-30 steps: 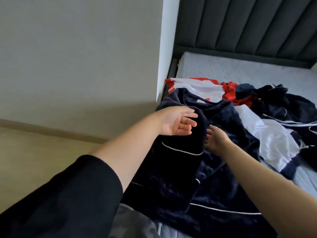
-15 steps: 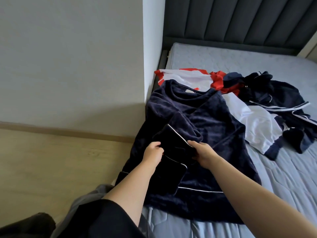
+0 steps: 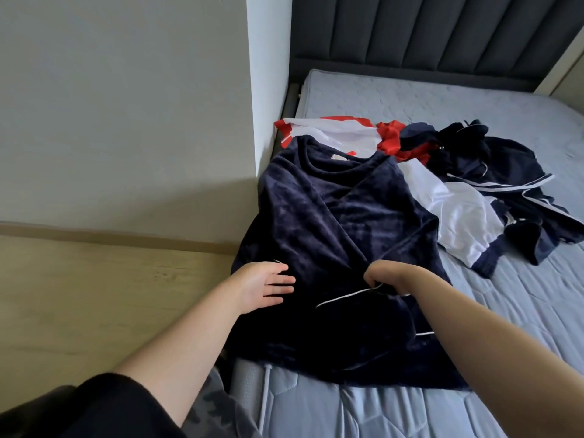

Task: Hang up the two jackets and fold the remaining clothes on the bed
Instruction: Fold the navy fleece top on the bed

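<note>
Hands first: two. Left hand [image 3: 264, 286] lies spread, fingers straight, on the navy velvet top [image 3: 331, 235]; right hand [image 3: 384, 278], at its 3 o'clock, pinches that top's white-piped cuff. Beyond, at 1 o'clock on the bed [image 3: 474, 102], three more garments: one navy-white shirt [image 3: 458, 216], one red-white jacket [image 3: 335, 131], one crumpled navy jacket [image 3: 493, 159].

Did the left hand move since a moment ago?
Yes. The left hand let go of the sleeve and now lies open at the navy top's left edge, nearer the floor.
</note>
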